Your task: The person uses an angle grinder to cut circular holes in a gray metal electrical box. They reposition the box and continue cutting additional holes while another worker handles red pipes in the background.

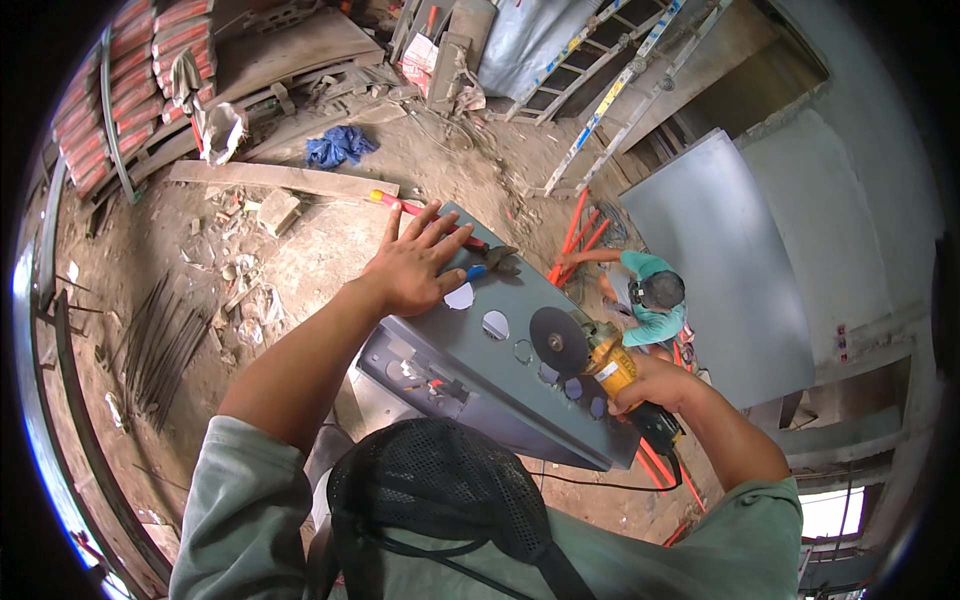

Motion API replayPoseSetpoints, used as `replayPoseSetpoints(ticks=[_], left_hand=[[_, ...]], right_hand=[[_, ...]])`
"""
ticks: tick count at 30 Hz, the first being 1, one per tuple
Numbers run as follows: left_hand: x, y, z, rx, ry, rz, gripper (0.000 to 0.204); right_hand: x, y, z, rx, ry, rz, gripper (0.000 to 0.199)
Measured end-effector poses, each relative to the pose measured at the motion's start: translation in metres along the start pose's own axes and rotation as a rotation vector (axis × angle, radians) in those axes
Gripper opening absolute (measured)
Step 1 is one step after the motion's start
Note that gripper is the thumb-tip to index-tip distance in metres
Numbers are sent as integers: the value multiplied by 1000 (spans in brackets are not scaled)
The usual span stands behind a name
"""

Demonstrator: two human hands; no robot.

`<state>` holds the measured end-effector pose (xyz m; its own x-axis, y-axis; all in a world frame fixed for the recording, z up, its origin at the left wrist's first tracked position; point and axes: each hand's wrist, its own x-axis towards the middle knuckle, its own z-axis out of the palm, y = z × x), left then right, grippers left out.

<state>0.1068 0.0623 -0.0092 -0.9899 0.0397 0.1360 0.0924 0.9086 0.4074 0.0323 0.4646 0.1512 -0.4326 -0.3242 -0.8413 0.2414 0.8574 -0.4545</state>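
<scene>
Your right hand [655, 386] is wrapped round the yellow angle grinder [618, 375], fingers closed on its body; the palm side is out of sight. A small pale label [606, 371] sits on the grinder's side, too little and too blurred to read from here. Its dark disc [559, 342] stands over the grey box [560, 305], right beside the row of round holes, and whether its edge meets the metal, you can't tell from this angle. Over to your left hand [415, 265]: fingers spread wide and laid on the far end of the box, gripping nothing that shows. By that thumb lie the blue-handled pliers [490, 266], and a red-and-yellow handle [392, 203] runs partly hidden beneath your fingers. Look at the box's open side: a small red piece [437, 385] shows inside, its kind hard to make out. Nearer you, black mesh [440, 485] covers the box's lower edge, and the power cord [610, 487] slips behind it. Out on the floor, a co-worker [655, 290] in teal crouches by orange tubes [578, 235], partly masked by your grinder and hand. Coloured stickers mark the ladder [612, 98], none legible, its top cut off by the frame.
</scene>
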Motion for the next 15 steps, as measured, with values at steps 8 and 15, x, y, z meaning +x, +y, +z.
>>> replayPoseSetpoints(ticks=[8, 15], left_hand=[[0, -1, 3, 4, 15, -9, 80], [-2, 1, -1, -41, 14, -21, 80]], right_hand=[[-1, -4, 1, 50, 7, -41, 50], [9, 0, 2, -19, 28, -141, 43]])
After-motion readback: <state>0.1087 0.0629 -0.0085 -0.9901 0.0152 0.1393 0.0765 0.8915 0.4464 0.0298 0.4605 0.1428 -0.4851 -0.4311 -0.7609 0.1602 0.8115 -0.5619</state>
